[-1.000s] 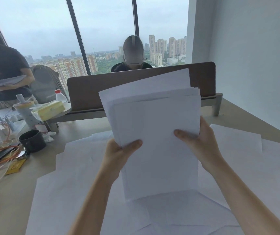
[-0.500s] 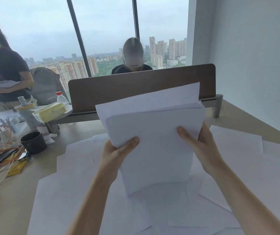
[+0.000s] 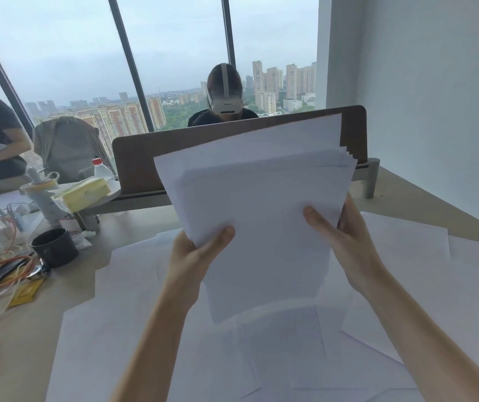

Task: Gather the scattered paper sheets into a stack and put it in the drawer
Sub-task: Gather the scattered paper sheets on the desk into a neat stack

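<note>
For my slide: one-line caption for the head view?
Both hands, left and right, hold a paper stack upright above loose sheets.

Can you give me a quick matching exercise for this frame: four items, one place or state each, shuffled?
Items:
1. paper stack
2. dark cup
3. loose sheets
4. red-capped bottle

States:
A. lying spread on the desk
B. held upright in both hands
C. standing beside the tangled cables
D. standing behind the yellow pack, left of the divider

Pairs: 1-B, 2-C, 3-A, 4-D
</note>
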